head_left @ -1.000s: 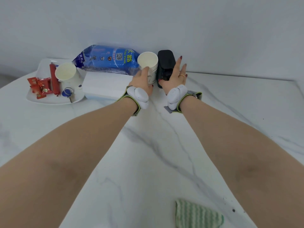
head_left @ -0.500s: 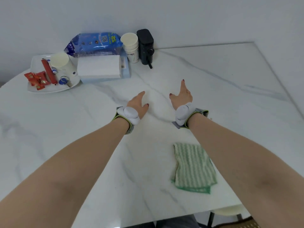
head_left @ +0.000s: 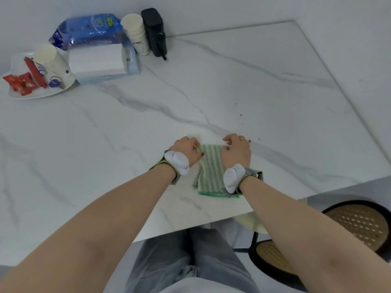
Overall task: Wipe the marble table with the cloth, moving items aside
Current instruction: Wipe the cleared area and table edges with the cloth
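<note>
Far beyond the cloth [head_left: 211,168], at the marble table [head_left: 232,92]'s back-left, we see a plate [head_left: 38,94], a blue bag [head_left: 88,30], stacked cups [head_left: 136,34]. Our left hand [head_left: 186,149] pinches the cloth's far-left corner; our right hand [head_left: 237,151] pinches its far-right corner. The cloth lies near the table's front edge.

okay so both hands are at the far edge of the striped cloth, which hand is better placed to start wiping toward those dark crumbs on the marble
Right. The right hand sits at the cloth's far right corner, and the dark crumbs lie just beyond its knuckles. The left hand is at the opposite corner, with the cloth between it and the crumbs.
</note>
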Available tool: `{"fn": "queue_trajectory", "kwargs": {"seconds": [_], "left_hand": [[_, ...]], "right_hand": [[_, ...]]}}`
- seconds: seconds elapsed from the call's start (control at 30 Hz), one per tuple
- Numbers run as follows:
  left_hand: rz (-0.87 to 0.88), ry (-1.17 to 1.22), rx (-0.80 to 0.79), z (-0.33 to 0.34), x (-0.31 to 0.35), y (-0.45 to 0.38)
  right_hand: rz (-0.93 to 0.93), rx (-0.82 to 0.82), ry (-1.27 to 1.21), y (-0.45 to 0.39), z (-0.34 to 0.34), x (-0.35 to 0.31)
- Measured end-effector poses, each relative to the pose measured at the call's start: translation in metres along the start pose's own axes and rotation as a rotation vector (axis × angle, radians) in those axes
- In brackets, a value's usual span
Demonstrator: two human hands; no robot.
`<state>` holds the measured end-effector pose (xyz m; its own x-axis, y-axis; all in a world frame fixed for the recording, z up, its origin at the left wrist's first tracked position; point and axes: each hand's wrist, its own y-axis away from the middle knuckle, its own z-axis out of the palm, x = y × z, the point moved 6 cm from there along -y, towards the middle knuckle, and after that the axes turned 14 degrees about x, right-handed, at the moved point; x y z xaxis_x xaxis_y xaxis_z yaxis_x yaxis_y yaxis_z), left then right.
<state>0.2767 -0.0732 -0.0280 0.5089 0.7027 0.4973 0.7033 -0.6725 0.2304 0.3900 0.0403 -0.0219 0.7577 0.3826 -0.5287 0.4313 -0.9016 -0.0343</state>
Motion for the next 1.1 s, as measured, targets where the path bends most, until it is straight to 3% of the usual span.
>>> {"fn": "queue_trajectory", "kwargs": {"seconds": [0.27,0.37,0.5,0.67,0.87,1.0,1.1], "left_hand": [[-0.108,-0.149,0.059,0.014,0.004,-0.006],[-0.091,-0.207,0.069,0.013,0.002,-0.006],[-0.028,-0.152,0.165,-0.001,0.007,-0.003],[0.030,-0.069,0.163,-0.021,-0.001,-0.008],[0.031,0.097,0.248,-0.077,-0.018,-0.060],[0.012,0.290,0.347,-0.103,-0.033,-0.113],[-0.082,0.217,0.311,-0.101,-0.053,-0.138]], "right_hand": [[-0.143,-0.178,0.390,0.012,0.000,0.015],[-0.219,-0.153,0.461,0.006,0.001,0.006],[-0.274,-0.095,0.438,0.001,-0.002,-0.005],[-0.280,-0.091,0.276,-0.004,0.006,-0.026],[-0.310,0.063,0.203,-0.056,0.012,-0.086],[-0.204,0.168,0.194,-0.104,0.021,-0.122],[-0.114,0.106,0.158,-0.114,0.039,-0.129]]}}
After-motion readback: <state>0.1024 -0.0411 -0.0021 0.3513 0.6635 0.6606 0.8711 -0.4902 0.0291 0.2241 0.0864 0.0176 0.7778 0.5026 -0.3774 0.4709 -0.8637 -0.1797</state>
